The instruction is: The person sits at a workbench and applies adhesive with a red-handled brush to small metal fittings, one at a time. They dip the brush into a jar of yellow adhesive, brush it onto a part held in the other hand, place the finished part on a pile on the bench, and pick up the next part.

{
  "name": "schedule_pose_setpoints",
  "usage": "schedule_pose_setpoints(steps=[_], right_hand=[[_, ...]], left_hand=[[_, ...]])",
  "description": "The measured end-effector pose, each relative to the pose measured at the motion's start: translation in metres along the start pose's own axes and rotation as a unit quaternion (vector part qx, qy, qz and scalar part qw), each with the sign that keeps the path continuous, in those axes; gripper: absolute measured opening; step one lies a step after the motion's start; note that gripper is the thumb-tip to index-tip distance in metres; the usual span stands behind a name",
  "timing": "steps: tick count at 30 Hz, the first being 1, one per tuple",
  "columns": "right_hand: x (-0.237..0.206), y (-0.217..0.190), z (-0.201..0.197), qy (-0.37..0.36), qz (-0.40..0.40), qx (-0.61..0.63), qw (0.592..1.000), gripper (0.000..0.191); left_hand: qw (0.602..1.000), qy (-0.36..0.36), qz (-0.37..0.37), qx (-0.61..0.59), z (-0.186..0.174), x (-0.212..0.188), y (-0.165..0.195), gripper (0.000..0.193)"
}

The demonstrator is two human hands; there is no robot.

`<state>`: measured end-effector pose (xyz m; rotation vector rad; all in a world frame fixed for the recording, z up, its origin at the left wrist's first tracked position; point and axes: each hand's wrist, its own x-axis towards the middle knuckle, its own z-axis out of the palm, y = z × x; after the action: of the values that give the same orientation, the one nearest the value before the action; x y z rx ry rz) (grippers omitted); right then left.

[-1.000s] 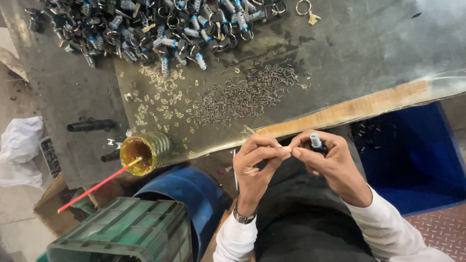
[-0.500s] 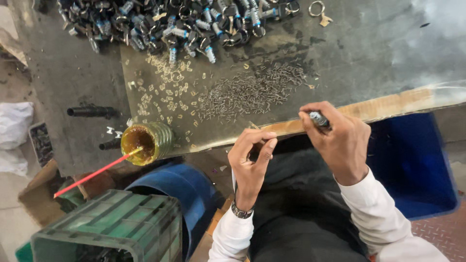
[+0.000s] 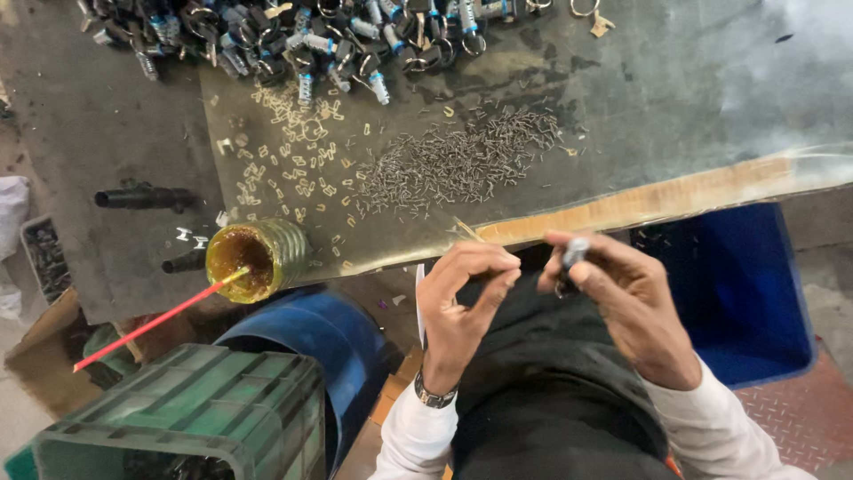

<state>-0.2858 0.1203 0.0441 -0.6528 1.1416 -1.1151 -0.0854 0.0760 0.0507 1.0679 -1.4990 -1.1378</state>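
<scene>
Two hands over dark workbench [image 3: 693, 98] w/ pin pile [image 3: 453, 164]; right-hand fingers [image 3: 591, 271] pinch small cylinder [image 3: 573, 252], left's curled together.

Left hand [image 3: 462, 298] pinching thumb to forefinger, right hand [image 3: 626, 302] curled closed, wrists raised, hands apart

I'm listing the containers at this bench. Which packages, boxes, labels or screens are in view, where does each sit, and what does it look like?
No labels, signs or screens show.
Green plastic crate: bottom left, ribbed walls.
Blue bin: right, below the bench edge, box-shaped.
Blue drum: left of the left hand, rounded.
Cardboard box: far left, brown.
Open jar: bench edge, amber contents, red stick in it.
</scene>
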Motion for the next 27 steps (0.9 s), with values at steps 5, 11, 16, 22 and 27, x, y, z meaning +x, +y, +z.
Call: schedule_pose_setpoints(steps=[5, 11, 16, 22, 27], right_hand=[[0.004, 0.029, 0.003, -0.008, 0.022, 0.103, 0.994, 0.022], [0.002, 0.039, 0.013, 0.020, -0.033, 0.075, 0.996, 0.021], [-0.003, 0.023, 0.022, 0.085, -0.214, -0.163, 0.959, 0.027], [-0.001, 0.004, 0.024, 0.103, -0.289, -0.333, 0.892, 0.028], [-0.002, 0.004, 0.022, 0.091, -0.293, -0.369, 0.877, 0.028]], left_hand=[[1.000, -0.012, -0.011, -0.027, 0.007, -0.001, 0.004, 0.016], [0.999, -0.005, -0.004, -0.031, 0.010, -0.003, 0.004, 0.016], [1.000, -0.010, -0.005, -0.013, 0.008, -0.005, 0.004, 0.016], [1.000, -0.015, 0.006, 0.004, 0.007, -0.005, 0.006, 0.017], [1.000, -0.006, 0.003, 0.010, 0.009, -0.007, 0.006, 0.017]])
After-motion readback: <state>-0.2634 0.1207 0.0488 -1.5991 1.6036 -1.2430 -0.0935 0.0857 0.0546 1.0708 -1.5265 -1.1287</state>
